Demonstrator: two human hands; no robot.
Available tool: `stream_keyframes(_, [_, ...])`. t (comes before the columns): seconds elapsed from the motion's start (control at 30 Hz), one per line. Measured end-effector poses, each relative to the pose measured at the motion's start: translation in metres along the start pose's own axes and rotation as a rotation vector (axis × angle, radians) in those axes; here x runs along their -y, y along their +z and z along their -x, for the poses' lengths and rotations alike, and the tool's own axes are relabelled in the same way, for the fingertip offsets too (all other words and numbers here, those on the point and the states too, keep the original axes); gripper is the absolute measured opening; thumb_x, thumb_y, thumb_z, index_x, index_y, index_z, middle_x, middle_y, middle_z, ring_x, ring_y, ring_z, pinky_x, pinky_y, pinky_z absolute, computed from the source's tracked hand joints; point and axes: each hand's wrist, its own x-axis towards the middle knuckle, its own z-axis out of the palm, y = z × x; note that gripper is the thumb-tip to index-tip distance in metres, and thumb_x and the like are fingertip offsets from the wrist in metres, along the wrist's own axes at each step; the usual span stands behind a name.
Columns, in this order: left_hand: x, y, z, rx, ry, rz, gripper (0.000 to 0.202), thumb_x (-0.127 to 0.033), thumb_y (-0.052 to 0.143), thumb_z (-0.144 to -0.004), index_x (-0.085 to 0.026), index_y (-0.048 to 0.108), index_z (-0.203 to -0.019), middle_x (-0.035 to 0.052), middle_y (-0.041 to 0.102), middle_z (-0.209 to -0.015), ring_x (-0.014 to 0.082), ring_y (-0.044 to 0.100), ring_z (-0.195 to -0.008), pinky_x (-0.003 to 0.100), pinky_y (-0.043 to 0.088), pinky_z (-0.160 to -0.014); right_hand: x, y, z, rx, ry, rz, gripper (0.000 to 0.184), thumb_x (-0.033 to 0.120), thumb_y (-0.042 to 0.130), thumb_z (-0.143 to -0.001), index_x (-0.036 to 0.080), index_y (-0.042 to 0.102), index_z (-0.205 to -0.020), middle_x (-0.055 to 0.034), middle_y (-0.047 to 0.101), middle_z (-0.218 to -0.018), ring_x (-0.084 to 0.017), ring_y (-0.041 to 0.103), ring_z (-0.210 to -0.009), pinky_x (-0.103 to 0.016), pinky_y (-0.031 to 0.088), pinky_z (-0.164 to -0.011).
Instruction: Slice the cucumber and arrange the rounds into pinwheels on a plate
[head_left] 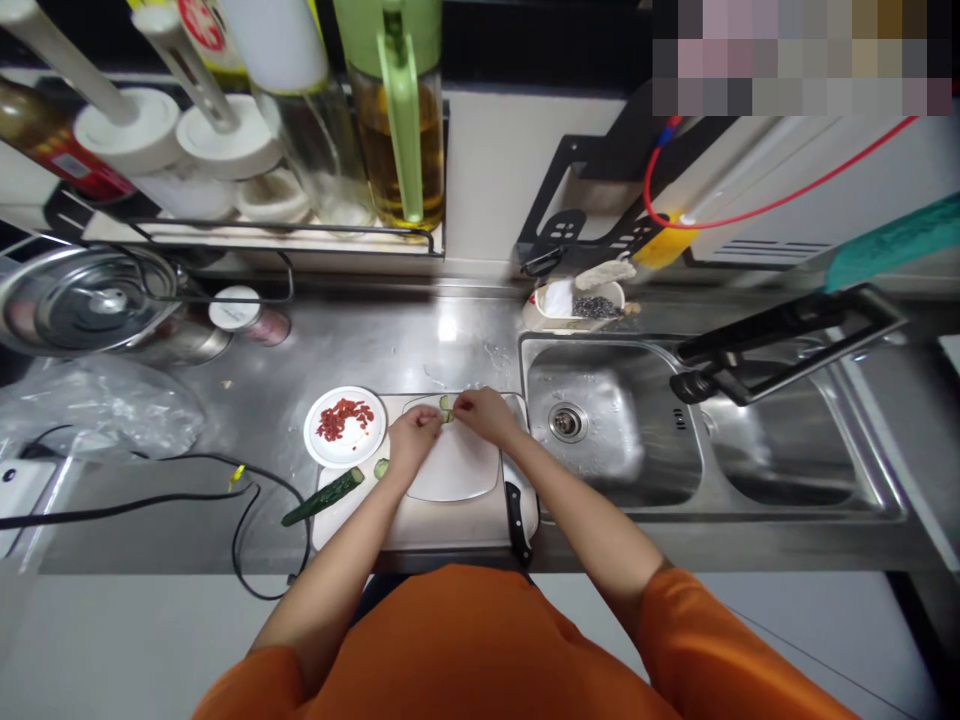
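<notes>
Green slice (445,402) lies between left hand (416,434) and right hand (484,412), near the board's (457,472) far edge; fingertips pinched, grasp on slice indeterminable.

Two hands (414,440) (484,413), one knife (517,520)

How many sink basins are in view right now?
2: the left basin, just right of the white board, and the right basin beside it, partly hidden behind the black frame.

Left fingers (430,414) and right fingers (465,402) at cucumber slices (445,403) — oval plate (456,465) beneath.
</notes>
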Motion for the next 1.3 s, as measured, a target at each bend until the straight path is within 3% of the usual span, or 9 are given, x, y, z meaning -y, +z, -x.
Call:
stream_keyframes(0.2, [0.001, 0.009, -0.005, -0.096, 0.047, -0.150, 0.019, -0.028, 0.055, -0.073, -0.020, 0.067, -0.085, -0.0013, 0.065, -0.064, 0.0139, 0.061, -0.066, 0.024, 0.043, -0.069, 0.004, -0.004, -0.008, 0.017, -0.049, 0.241, 0.017, 0.025, 0.051, -0.082, 0.023, 0.068, -0.078, -0.0030, 0.068, -0.079, -0.021, 0.049, -0.090, -0.030, 0.034, -0.074])
stream_keyframes(1.03, [0.007, 0.019, -0.008, -0.174, 0.089, -0.284, 0.019, -0.027, 0.054, -0.077, -0.023, 0.065, -0.092, 0.0011, 0.069, -0.079, 0.0161, 0.061, -0.075, 0.025, 0.040, -0.071, 0.003, 0.004, -0.013, 0.036, -0.080, 0.351, 0.026, 0.027, 0.041, -0.089, 0.021, 0.066, -0.089, -0.0085, 0.066, -0.090, -0.024, 0.043, -0.095, -0.033, 0.032, -0.075])
stream_keyframes(1.3, [0.013, 0.022, -0.007, -0.197, 0.230, -0.319, 0.018, -0.025, 0.051, -0.079, -0.020, 0.062, -0.093, 0.0018, 0.065, -0.076, 0.0152, 0.058, -0.073, 0.025, 0.040, -0.072, 0.003, 0.007, -0.009, -0.021, -0.131, 0.382, 0.022, 0.028, 0.043, -0.090, 0.020, 0.064, -0.090, -0.0093, 0.065, -0.092, -0.025, 0.042, -0.099, -0.034, 0.031, -0.075])
